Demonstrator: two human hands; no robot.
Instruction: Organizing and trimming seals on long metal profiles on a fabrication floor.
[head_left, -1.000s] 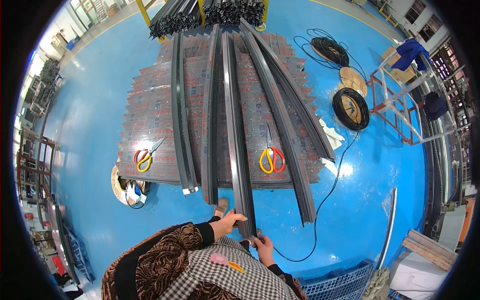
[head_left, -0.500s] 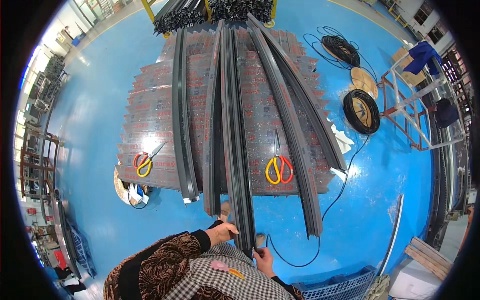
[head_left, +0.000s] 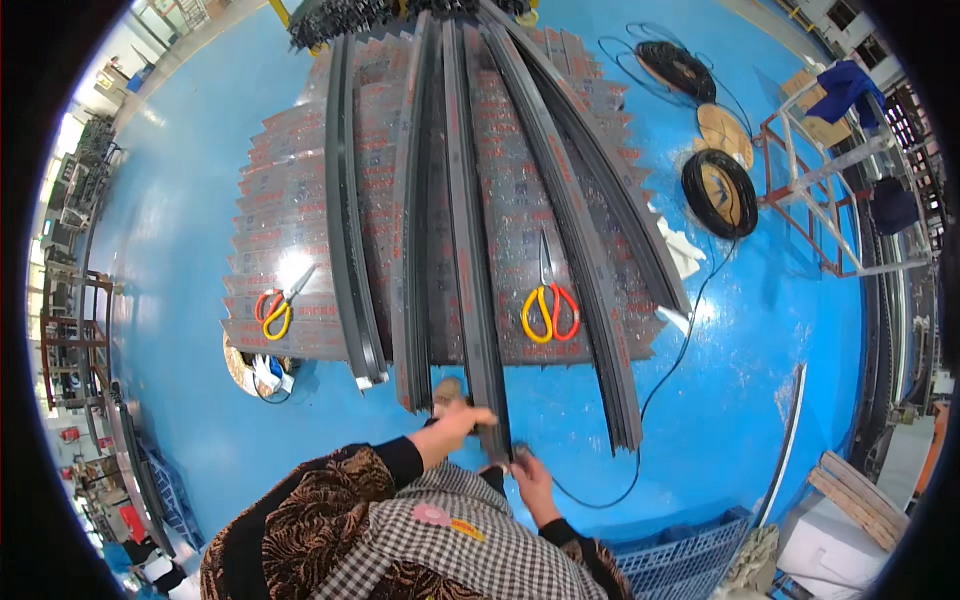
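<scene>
A long dark profile strip (head_left: 466, 250) runs lengthwise down the middle, its near end at my body and a grey printed face showing. My left hand (head_left: 455, 428) is closed round it just short of that end, one finger lying across the top. At the profile's near tip my right hand (head_left: 535, 482) pinches with thumb and fingers. A thin black cord (head_left: 612, 503) loops over the floor up to this hand; its end is hidden by the fingers.
More profiles lie to the left (head_left: 345, 200) and right (head_left: 560, 190) on a stack of film-wrapped panels (head_left: 290, 210). Two scissors with red and yellow handles, left (head_left: 275, 312) and right (head_left: 550, 312), rest there. Cord coils (head_left: 718, 193), a metal frame (head_left: 815, 190) and a blue crate (head_left: 680, 560) stand right.
The middle profile has turned: its dark grooved face was up before, now a grey printed side shows. My left hand has shifted over its top. The whole view has tilted slightly.
</scene>
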